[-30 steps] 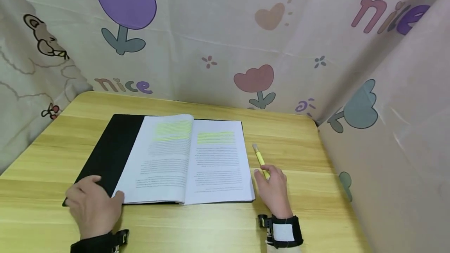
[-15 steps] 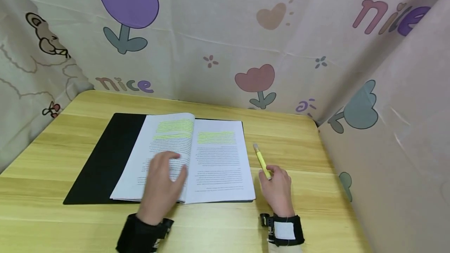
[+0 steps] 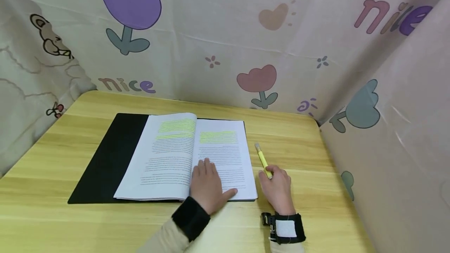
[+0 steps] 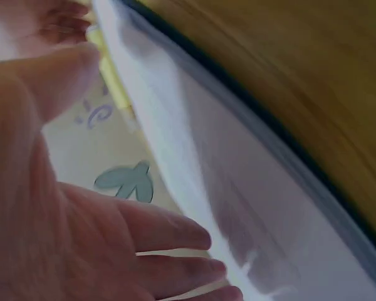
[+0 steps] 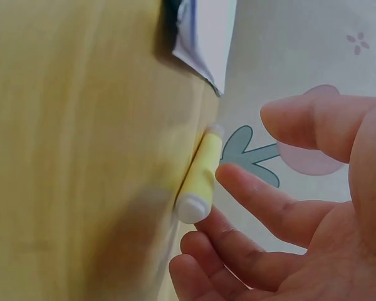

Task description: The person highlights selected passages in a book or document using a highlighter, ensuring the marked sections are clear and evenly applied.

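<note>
A document in a black folder (image 3: 105, 159) lies spread on the table, with yellow-highlighted lines atop both printed pages (image 3: 166, 167). My left hand (image 3: 208, 188) is flat over the lower right page near the fold, its fingers straight and thumb spread to the right. In the left wrist view, its fingertips reach the paper (image 4: 238, 163); firm contact is hard to tell. A yellow highlighter (image 3: 262, 159) lies on the table right of the folder. My right hand (image 3: 277, 190) is at its near end, loosely bent fingers beside the highlighter (image 5: 202, 172) and thumb apart from it.
The wooden table (image 3: 288, 139) ends at the back and right against a printed cloth (image 3: 197, 22) with tulips and lettering. Another fold of cloth (image 3: 28, 100) hangs along the left side.
My left hand has left the folder's lower left corner, crossed the left page and come down over the right page. The right hand stays beside the highlighter, nearly still.
</note>
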The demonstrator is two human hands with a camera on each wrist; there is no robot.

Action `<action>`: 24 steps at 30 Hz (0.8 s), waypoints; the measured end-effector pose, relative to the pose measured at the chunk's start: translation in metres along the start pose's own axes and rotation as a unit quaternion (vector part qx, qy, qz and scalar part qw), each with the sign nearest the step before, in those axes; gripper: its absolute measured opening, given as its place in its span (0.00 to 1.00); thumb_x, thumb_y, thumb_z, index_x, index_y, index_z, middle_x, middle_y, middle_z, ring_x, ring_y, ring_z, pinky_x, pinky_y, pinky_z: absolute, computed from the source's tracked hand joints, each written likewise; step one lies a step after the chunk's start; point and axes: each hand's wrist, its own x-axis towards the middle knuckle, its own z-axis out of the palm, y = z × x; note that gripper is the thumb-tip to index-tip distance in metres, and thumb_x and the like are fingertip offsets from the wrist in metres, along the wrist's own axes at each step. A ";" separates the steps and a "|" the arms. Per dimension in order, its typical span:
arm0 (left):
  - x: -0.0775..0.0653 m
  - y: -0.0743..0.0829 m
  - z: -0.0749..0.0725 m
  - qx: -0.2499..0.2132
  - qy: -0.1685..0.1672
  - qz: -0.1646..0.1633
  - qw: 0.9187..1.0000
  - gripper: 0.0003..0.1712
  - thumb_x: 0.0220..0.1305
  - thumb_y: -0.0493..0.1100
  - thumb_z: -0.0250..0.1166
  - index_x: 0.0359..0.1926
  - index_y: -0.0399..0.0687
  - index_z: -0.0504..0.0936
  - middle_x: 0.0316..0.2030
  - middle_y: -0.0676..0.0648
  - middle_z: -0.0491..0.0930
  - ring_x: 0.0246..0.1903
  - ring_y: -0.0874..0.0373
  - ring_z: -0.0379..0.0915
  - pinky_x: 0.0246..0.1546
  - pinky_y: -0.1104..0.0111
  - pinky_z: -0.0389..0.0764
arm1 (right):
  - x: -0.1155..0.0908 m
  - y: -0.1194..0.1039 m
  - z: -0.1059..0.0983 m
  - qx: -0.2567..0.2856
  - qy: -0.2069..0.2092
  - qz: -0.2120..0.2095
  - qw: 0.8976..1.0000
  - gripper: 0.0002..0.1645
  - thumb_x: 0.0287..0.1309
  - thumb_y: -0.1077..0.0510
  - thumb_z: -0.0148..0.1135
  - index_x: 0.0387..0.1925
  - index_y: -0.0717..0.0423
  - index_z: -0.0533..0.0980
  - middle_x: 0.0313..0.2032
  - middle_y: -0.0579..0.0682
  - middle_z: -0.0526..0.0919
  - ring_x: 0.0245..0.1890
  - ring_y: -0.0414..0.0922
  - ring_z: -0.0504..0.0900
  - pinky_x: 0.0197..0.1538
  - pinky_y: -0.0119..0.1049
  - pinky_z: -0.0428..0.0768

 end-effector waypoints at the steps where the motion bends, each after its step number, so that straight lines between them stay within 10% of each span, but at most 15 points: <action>1: 0.004 0.004 0.001 0.008 -0.023 0.000 1.000 0.64 0.51 0.83 0.49 0.66 0.29 0.63 0.67 0.30 0.60 0.66 0.37 0.56 0.64 0.50 0.57 | -0.001 0.000 -0.001 0.002 -0.001 0.001 1.000 0.25 0.61 0.48 0.58 0.53 0.62 0.75 0.44 0.59 0.75 0.36 0.51 0.70 0.30 0.39 0.71; 9: 0.019 0.017 0.003 0.058 -0.082 -0.013 0.995 0.56 0.58 0.78 0.47 0.70 0.37 0.60 0.70 0.35 0.57 0.69 0.42 0.52 0.65 0.54 0.55 | -0.001 0.000 -0.002 0.008 -0.006 0.001 1.000 0.27 0.61 0.48 0.58 0.55 0.62 0.74 0.44 0.59 0.74 0.36 0.51 0.70 0.28 0.38 0.71; 24: 0.005 -0.008 0.005 -0.090 -0.037 0.044 0.994 0.50 0.58 0.68 0.60 0.68 0.36 0.63 0.69 0.35 0.59 0.69 0.40 0.53 0.63 0.49 0.58 | 0.001 0.004 -0.006 0.015 -0.018 0.010 1.000 0.28 0.60 0.56 0.60 0.59 0.66 0.70 0.47 0.62 0.75 0.28 0.46 0.74 0.25 0.38 0.74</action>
